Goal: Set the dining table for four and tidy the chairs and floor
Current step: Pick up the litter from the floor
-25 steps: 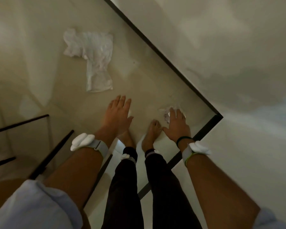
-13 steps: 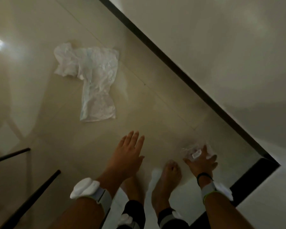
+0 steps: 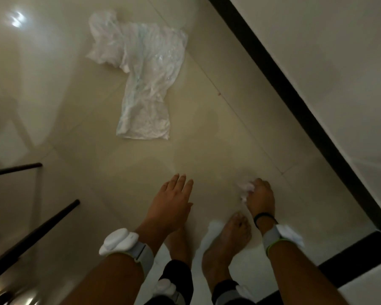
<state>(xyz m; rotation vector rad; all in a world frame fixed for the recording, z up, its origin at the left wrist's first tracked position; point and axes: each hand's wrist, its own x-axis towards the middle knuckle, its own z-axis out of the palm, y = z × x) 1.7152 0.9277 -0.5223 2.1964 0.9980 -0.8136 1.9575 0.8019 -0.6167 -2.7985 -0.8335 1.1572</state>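
A small crumpled white scrap (image 3: 246,189) is gripped in the right hand (image 3: 261,198), low in the frame and right of centre. The fingers are curled round it, and part of the scrap sticks out on the hand's left side. Whether the material is paper or plastic cannot be told. The hand is held low over the tiled floor (image 3: 218,137); contact between scrap and floor cannot be judged.

The left hand (image 3: 173,204) is seen to the left of it, well apart from the scrap, palm down with the fingers straight and close together, holding nothing.

A thin, wrinkled, translucent white plastic bag (image 3: 145,78) is spread flat on the floor in the upper middle of the frame, well apart from both hands.

Each wrist is wrapped by a grey band carrying a white device (image 3: 119,241), and a thin dark bracelet (image 3: 264,216) is worn above the right one. A bare right foot (image 3: 227,245) is planted just below the right hand; the other foot is mostly hidden under the left hand and forearm.

A black skirting strip (image 3: 295,106) runs diagonally from the top centre to the lower right, with a pale wall (image 3: 328,51) beyond it. At the left edge, two black bars (image 3: 33,235) of some furniture are seen above the floor, their type not identifiable.
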